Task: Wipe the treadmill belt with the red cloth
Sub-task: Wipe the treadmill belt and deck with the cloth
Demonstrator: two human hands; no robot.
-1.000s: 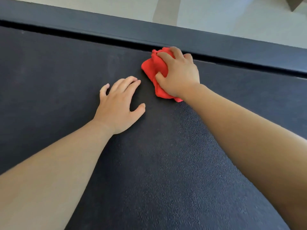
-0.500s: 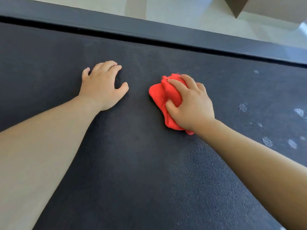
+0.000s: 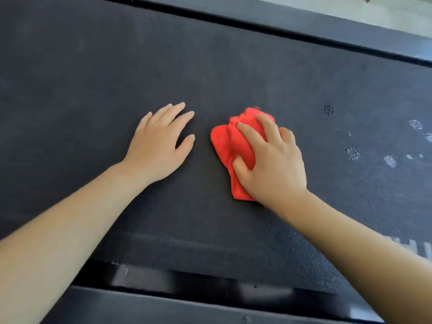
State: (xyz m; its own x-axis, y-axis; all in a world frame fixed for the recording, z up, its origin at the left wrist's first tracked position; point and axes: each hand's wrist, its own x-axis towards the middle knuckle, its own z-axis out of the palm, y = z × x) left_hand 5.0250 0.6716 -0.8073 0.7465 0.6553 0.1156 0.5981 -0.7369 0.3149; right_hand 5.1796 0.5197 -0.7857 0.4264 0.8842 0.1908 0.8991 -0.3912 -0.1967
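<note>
Right hand [image 3: 275,164] grasping the bunched red cloth [image 3: 230,142] against the treadmill belt [image 3: 93,78]; left hand [image 3: 159,143] released, fingers flat on the belt beside it.

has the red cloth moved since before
Yes. The red cloth under the right hand was by the far side rail; now it lies well clear of it, nearer the person.

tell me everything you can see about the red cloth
The red cloth is bright red, soft-looking fabric, crumpled into a bunched wad with folds and a frayed far edge. It lies on the dark textured treadmill belt. The right hand covers its right half, fingers over the top and thumb dug into a fold, gripping it. The left hand rests on the belt to its left, not touching it.
</note>
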